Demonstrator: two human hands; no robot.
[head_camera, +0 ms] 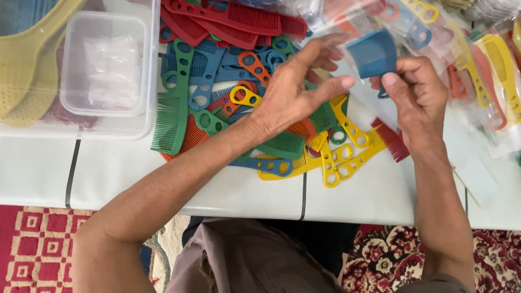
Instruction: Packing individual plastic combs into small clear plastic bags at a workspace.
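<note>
My right hand grips the handle of a blue comb, which sits partly inside a clear plastic sleeve. My left hand reaches across with fingers spread, its fingertips at the sleeve's edge beside the comb; whether it pinches the sleeve is hard to tell. Below both hands lies a loose pile of plastic combs in red, green, blue, orange and yellow on a white table.
A clear lidded tub sits in a larger clear tray with yellow perforated scoops at the left. Bagged combs are stacked at the right. A red patterned rug covers the floor below the table edge.
</note>
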